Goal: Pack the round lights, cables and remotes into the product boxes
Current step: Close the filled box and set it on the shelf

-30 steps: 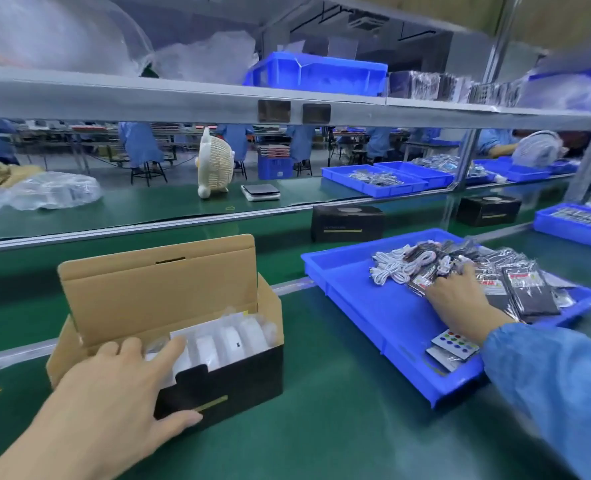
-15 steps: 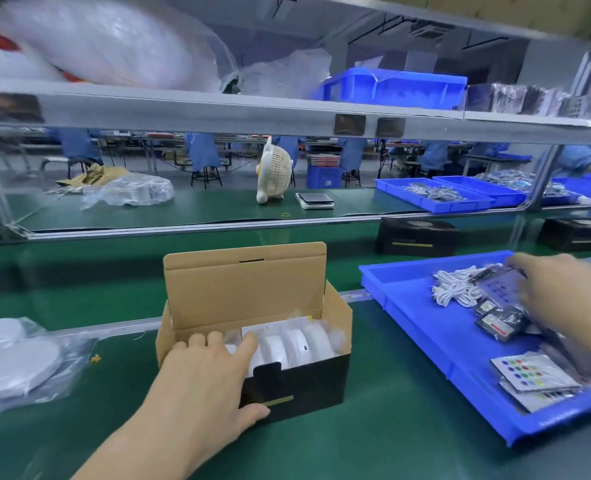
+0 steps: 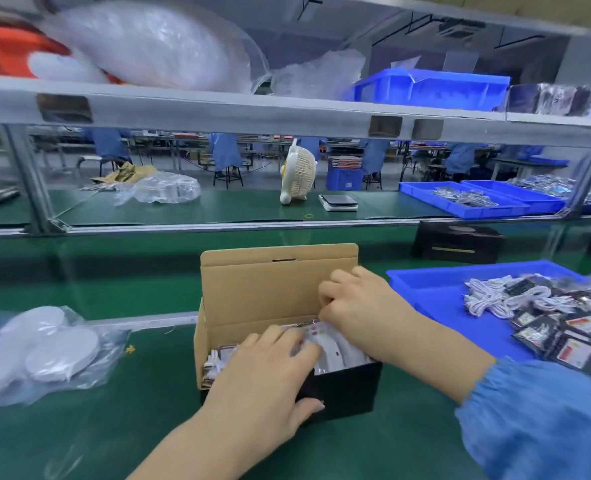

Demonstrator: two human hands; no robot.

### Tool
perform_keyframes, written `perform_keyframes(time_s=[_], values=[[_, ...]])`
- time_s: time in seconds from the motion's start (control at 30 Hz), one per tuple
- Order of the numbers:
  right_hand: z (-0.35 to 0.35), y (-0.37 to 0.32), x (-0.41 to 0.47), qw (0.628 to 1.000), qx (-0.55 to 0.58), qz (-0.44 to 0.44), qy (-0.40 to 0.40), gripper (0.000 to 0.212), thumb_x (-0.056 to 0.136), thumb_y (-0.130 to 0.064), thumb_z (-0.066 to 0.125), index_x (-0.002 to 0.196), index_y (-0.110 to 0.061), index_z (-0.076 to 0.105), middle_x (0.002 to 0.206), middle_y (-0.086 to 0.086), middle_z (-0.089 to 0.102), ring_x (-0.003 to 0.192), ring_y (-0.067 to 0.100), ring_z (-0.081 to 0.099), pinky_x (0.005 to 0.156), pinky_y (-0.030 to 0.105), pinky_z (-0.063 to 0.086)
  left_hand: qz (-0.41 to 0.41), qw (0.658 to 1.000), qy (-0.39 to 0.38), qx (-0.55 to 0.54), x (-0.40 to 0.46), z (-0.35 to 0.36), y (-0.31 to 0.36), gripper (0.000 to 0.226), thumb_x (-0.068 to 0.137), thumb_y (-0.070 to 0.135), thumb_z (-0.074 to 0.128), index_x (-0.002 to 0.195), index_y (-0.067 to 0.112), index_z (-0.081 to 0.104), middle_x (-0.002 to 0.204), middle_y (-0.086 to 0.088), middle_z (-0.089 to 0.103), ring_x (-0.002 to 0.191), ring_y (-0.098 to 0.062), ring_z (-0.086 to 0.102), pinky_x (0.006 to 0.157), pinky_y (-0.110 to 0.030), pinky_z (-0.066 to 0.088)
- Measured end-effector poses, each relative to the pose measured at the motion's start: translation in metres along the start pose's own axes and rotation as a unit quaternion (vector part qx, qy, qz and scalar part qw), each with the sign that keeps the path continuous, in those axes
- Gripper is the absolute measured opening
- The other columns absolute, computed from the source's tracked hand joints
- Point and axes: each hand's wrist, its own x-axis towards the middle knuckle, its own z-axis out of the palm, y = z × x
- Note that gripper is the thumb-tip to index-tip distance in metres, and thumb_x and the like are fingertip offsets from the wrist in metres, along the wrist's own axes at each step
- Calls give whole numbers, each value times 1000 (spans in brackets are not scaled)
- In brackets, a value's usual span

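Observation:
An open product box [image 3: 276, 278], black outside with a brown lid flap standing up, sits on the green belt in front of me. Bagged white round lights [image 3: 342, 351] stand inside it. My left hand [image 3: 266, 375] grips the box's front wall, fingers over the contents and thumb on the black front. My right hand [image 3: 360, 306] hovers over the box's back right and pinches a clear bagged remote [image 3: 309, 329] that dips into the box. White coiled cables [image 3: 495, 299] and dark bagged packs [image 3: 564, 330] lie in the blue tray [image 3: 436, 299] to the right.
A clear bag of round lights [image 3: 45, 348] lies on the belt at the left. A closed black box [image 3: 458, 242] stands behind the tray. Beyond the rail are a small fan [image 3: 299, 173], a scale [image 3: 339, 201] and more blue trays [image 3: 467, 202].
My right hand left the blue tray with a bagged remote and came over the open box. My left hand stayed on the box's front. My view swung to the left.

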Motion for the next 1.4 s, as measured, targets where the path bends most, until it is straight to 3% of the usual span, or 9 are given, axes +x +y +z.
perform_keyframes(time_s=[0.23,0.43,0.53,0.63,0.73,0.87,0.97,1.13,1.4], values=[[-4,-20,6,996,-17,-16,-90,15,90,-7,50,80,-17,48,98,6,59,85,31,63,51,32,23,28,998,61,10,-5,-10,3,49,89,61,49,120,24,60,122,1,57,111,-22,53,91,-36,46],[-2,7,3,962,270,1,30,17,88,-4,60,93,-17,70,96,-7,71,89,13,65,73,27,48,-87,883,424,-180,-21,-40,-42,17,96,17,53,104,17,69,96,5,61,91,-9,58,82,-19,43],[13,38,-27,761,494,214,362,25,90,4,61,102,-16,70,99,-6,71,89,6,68,85,27,53,-311,796,346,-387,-28,-32,-64,30,95,26,63,122,38,57,117,10,60,106,-3,58,96,-23,45],[39,33,-41,541,772,287,169,43,92,-8,60,130,-29,53,122,-2,68,105,12,68,96,32,51,-335,650,95,-676,-28,-15,-69,47,82,43,65,126,28,63,126,-1,67,115,-19,64,101,-40,45],[58,0,-39,428,873,228,47,49,85,-18,63,132,-30,52,120,-2,70,104,12,69,79,18,53,-280,652,61,-702,-27,-3,-67,43,73,27,75,114,37,68,119,1,71,110,-19,68,89,-31,50],[68,-20,-36,504,816,241,150,38,83,7,67,104,-24,64,105,-2,73,104,18,67,81,18,52,-203,776,166,-574,-30,4,-67,54,78,-4,74,105,43,69,111,6,74,104,-9,68,84,-14,51],[75,-23,-49,564,766,219,215,8,87,-19,71,91,-24,67,115,-3,69,109,16,63,85,17,50,-145,832,177,-505,-45,2,-69,26,75,28,81,100,30,75,111,6,74,111,-11,66,94,-14,47],[75,-32,-70,592,774,160,156,51,82,-68,53,113,-28,60,141,-8,51,135,14,42,95,35,40,-155,849,176,-474,-50,1,-59,29,78,51,62,95,29,69,117,8,71,113,-8,63,96,-23,46],[71,-39,-72,646,713,159,221,22,84,-37,60,105,-31,64,133,-10,57,126,11,51,92,11,41,-113,879,168,-431,-53,-3,-57,29,80,42,67,105,28,71,123,5,67,119,-14,60,99,-22,44]])
